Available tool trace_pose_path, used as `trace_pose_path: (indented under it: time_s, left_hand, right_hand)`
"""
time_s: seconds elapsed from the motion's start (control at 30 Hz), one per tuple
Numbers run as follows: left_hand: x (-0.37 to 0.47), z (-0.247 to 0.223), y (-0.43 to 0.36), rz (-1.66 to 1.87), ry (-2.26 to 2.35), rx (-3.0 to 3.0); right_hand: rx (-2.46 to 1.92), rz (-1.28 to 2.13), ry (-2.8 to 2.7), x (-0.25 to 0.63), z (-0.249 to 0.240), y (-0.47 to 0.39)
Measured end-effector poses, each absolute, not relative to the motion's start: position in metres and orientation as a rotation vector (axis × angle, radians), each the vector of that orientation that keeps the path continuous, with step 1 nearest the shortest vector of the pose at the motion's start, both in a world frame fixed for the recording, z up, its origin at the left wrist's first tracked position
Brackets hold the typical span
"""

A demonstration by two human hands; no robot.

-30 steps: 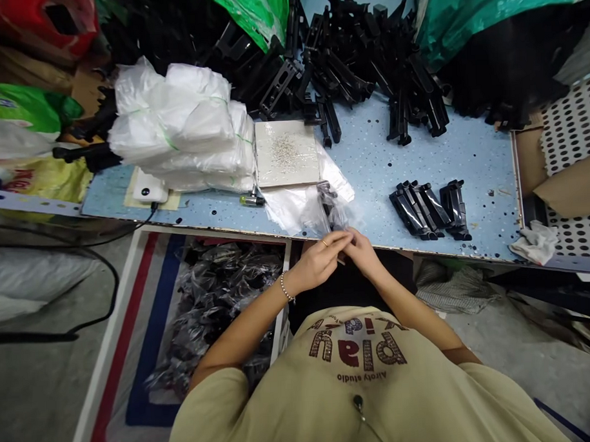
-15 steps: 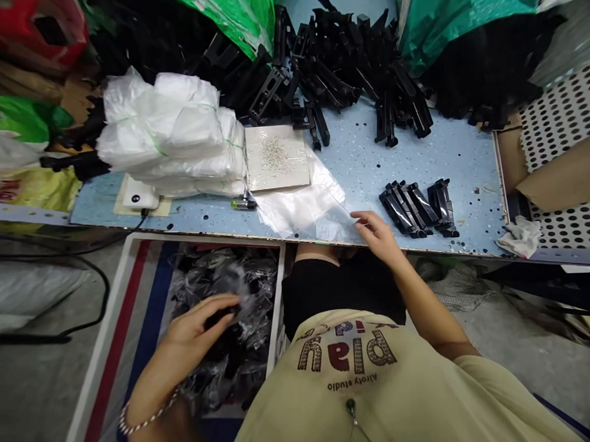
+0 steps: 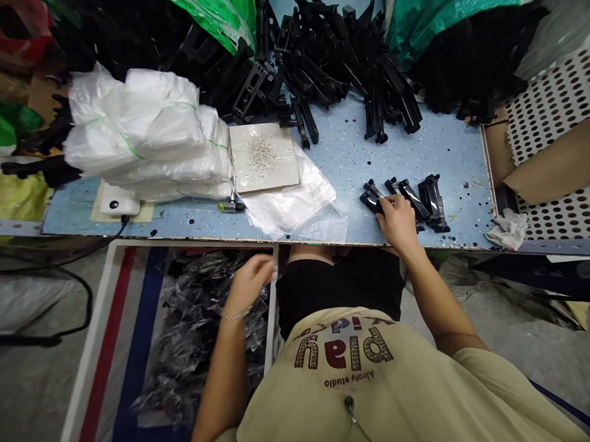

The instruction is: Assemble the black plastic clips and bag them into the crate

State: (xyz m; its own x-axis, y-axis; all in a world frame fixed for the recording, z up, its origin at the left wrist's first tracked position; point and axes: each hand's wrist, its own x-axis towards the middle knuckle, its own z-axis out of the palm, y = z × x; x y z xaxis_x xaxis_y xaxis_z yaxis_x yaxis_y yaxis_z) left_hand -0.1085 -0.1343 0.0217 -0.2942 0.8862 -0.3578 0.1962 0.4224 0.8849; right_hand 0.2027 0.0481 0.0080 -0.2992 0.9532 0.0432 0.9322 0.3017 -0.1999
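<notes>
Right hand (image 3: pixel 400 227): fingers curling onto a black part (image 3: pixel 370 196) lying on the bench (image 3: pixel 341 152); cannot tell if pinching.
Left hand (image 3: pixel 249 280): hovering near the bin (image 3: pixel 272 312) rim, blurring; fingers loosely bending, no object showing.
Handling: part looking light, stiff, glossy, possibly slippery; long sides probably offering the surest hold.

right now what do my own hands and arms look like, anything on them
Both hands are gloveless. The left hand has a thin, pale bracelet at the wrist, maybe beaded; the right hand shows nothing at the wrist. The sleeves are short, plain and khaki, leaving the forearms uncovered.
</notes>
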Motion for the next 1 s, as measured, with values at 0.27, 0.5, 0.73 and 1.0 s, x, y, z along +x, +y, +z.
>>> trace_pose_path:
  time_s: [0.27, 0.5, 0.73, 1.0]
  left_hand:
    - [-0.017, -0.014, -0.003, 0.694, 1.835, 1.889]
    - [-0.08, -0.021, -0.017, 1.024, 1.411, 1.266]
    - [-0.075, -0.011, -0.016, 1.157, 1.294, 0.974]
    - [-0.077, -0.017, -0.016, 1.251, 1.357, 0.813]
  right_hand:
    - [-1.557, 0.276, -2.502, 0.221, 0.016, 0.05]
    - [-1.357, 0.877, -2.011, 0.2, 0.029, 0.016]
    - [-1.27, 1.823, -1.514, 0.101, -0.004, 0.016]
    - [-1.393, 1.701, -1.568, 0.112, -0.012, 0.017]
